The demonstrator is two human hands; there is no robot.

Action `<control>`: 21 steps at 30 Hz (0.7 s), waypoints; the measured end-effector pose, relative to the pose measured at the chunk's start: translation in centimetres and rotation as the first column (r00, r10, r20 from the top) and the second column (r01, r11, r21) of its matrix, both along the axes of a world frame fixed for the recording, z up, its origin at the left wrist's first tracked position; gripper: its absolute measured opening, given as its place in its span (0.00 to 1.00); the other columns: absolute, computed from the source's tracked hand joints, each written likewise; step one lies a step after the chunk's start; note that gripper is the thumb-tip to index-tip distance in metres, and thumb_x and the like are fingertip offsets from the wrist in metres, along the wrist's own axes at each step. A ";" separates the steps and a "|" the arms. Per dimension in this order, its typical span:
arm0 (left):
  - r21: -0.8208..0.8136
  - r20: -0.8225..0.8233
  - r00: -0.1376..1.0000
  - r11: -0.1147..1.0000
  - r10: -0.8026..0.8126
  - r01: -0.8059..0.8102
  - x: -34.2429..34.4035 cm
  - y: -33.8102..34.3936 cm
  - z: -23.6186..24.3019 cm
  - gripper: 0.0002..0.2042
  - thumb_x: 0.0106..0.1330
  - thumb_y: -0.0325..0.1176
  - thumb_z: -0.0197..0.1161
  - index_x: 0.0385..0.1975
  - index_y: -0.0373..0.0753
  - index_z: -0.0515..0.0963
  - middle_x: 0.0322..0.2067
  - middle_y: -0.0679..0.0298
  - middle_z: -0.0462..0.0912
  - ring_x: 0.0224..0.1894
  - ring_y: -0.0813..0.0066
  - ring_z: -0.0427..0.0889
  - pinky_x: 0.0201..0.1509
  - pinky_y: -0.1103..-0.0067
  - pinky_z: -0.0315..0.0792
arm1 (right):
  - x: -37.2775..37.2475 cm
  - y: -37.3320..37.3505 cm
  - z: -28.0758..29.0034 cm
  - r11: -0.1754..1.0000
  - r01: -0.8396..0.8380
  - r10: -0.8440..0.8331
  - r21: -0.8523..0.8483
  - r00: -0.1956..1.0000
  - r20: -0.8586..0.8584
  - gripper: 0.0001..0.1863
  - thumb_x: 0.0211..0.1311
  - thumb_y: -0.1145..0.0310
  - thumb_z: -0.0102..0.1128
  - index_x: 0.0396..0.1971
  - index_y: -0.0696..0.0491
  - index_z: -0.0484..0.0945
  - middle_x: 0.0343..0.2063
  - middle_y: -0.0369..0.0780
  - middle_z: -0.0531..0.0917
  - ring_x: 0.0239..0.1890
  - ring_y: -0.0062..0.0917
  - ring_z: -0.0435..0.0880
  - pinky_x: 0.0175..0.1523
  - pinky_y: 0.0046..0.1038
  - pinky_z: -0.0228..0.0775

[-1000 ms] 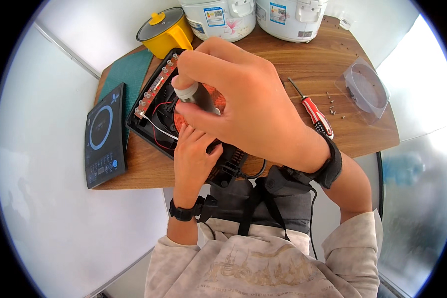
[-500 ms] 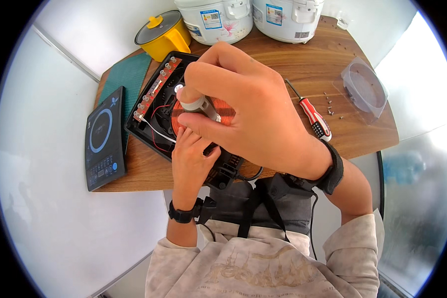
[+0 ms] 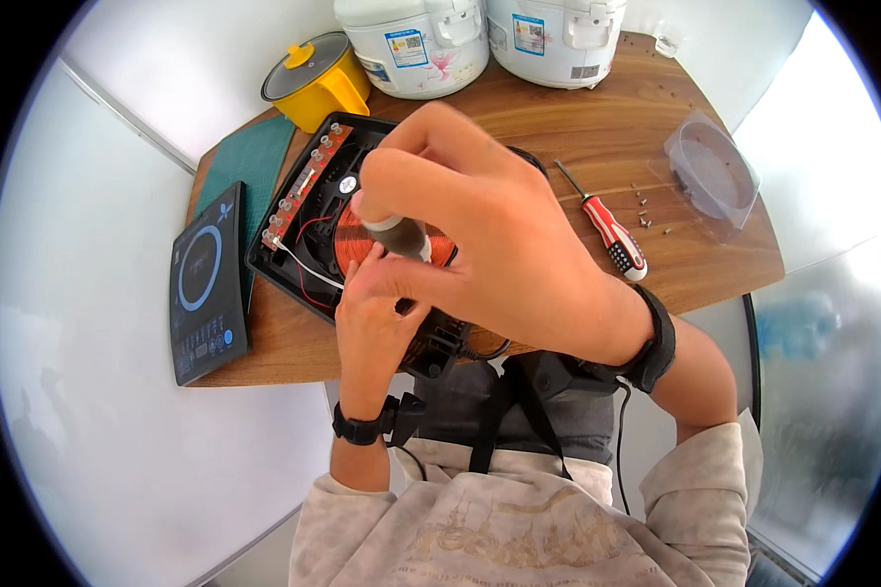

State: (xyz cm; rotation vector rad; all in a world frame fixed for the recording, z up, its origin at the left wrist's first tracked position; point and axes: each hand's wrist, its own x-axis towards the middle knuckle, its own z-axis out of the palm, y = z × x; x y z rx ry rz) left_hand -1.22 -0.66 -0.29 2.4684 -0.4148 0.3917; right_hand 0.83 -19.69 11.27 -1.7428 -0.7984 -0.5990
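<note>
My right hand (image 3: 504,220) is closed around a short grey cylinder with a pale end (image 3: 401,238), possibly a tool handle; its lower part is hidden. It is tilted over a copper coil (image 3: 350,247) inside an opened black induction cooker base (image 3: 264,252). At the coil's near edge lie the outstretched fingers of my left hand (image 3: 370,333), thumb apart, partly covered by my right thumb. Along the base's far left side runs a brown circuit strip (image 3: 308,184). White and red wires cross beside the coil.
The cooker's black top panel (image 3: 210,284) leans at the left over a green mat (image 3: 250,161). Behind stand a yellow pot (image 3: 318,93) and two white rice cookers (image 3: 416,49). To the right lie a red-and-white screwdriver (image 3: 612,233), loose screws (image 3: 644,210) and a clear plastic tray (image 3: 712,171).
The grey cylinder has tilted and shifted slightly in my right hand's fingers. My right thumb now covers more of my left fingertips. The whole view has shifted a little.
</note>
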 end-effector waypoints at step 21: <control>0.031 -0.094 0.995 0.999 -0.015 0.018 -0.1 1.1 -0.5 0.16 0.55 0.30 0.73 0.46 0.41 0.86 0.58 0.59 0.83 0.67 0.49 0.76 0.71 0.50 0.66 | 0.7 -1.2 -0.4 0.994 -0.110 0.110 0.007 0.992 0.062 0.15 0.50 0.79 0.76 0.36 0.55 0.79 0.43 0.40 0.84 0.34 0.28 0.84 0.43 0.28 0.79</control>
